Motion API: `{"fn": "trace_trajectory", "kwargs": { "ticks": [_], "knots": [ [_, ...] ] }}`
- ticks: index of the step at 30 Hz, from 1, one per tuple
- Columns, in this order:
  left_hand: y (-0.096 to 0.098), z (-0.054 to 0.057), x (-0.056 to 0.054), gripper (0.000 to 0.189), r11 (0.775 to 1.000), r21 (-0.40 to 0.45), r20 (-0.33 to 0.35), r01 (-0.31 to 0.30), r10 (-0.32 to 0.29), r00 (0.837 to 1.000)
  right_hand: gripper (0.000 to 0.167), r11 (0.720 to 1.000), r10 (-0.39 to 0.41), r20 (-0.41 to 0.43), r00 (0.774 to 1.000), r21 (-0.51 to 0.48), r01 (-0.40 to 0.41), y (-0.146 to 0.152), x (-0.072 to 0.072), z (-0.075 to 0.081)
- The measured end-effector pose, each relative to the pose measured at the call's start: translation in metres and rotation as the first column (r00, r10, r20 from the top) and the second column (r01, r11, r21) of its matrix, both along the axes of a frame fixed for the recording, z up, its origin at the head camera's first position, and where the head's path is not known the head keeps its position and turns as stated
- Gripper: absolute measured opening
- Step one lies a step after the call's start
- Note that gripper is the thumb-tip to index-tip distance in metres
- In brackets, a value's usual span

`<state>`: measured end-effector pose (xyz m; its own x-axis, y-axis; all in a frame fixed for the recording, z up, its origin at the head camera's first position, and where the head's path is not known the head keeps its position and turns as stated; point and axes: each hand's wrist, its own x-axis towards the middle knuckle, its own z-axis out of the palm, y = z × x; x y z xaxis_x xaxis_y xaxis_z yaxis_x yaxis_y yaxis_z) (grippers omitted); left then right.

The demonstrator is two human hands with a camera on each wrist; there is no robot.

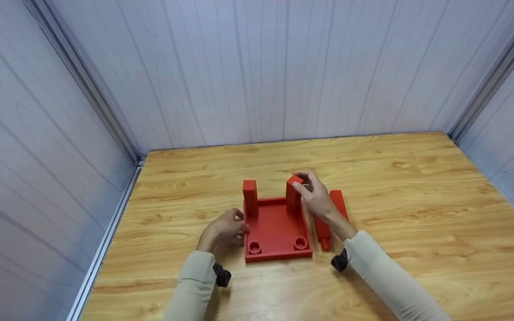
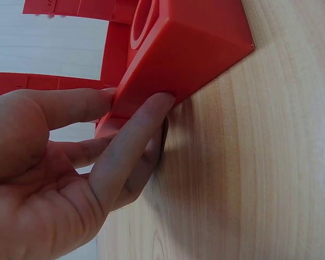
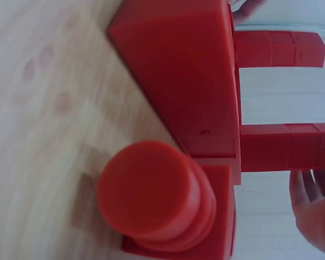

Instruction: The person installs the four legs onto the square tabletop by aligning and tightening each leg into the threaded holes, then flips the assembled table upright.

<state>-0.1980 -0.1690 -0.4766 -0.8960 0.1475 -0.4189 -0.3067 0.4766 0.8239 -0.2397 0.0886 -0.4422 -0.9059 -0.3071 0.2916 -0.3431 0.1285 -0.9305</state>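
A shallow red square tray with raised walls lies on the table. Two square red posts rise from its far corners: a left post and a right post. Round sockets show at both near corners. My left hand holds the tray's left wall; in the left wrist view its fingers pinch that wall near the rim. With thumb and fingers, my right hand grips the top of the right post, which stands slightly turned. The post's foot meets the tray's far right corner.
Right of the tray, partly under my right forearm, lie loose red posts; one post has a round peg at its near end. A pale panel wall stands behind the wooden table, with more panels at both sides.
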Motion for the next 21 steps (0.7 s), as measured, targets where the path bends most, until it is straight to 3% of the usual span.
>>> {"fn": "trace_trajectory", "kwargs": {
  "ticks": [7, 14, 21],
  "knots": [
    [-0.001, 0.001, 0.0, 0.034, 0.999, -0.032, -0.031, 0.013, -0.014, 0.999, 0.037, 0.98, 0.156, 0.036, 0.987, -0.133, -0.15, 0.007, -0.012, -0.011],
    [-0.001, 0.002, 0.001, 0.034, 1.0, -0.026, -0.03, 0.015, -0.016, 0.999, 0.035, 0.982, 0.122, 0.073, 0.99, -0.151, -0.11, 0.009, -0.023, -0.026],
    [-0.001, 0.001, 0.001, 0.036, 1.0, 0.003, -0.006, -0.012, 0.012, 1.0, 0.038, 0.981, 0.11, 0.068, 0.992, -0.167, -0.098, 0.008, -0.024, -0.029]
  ]
}}
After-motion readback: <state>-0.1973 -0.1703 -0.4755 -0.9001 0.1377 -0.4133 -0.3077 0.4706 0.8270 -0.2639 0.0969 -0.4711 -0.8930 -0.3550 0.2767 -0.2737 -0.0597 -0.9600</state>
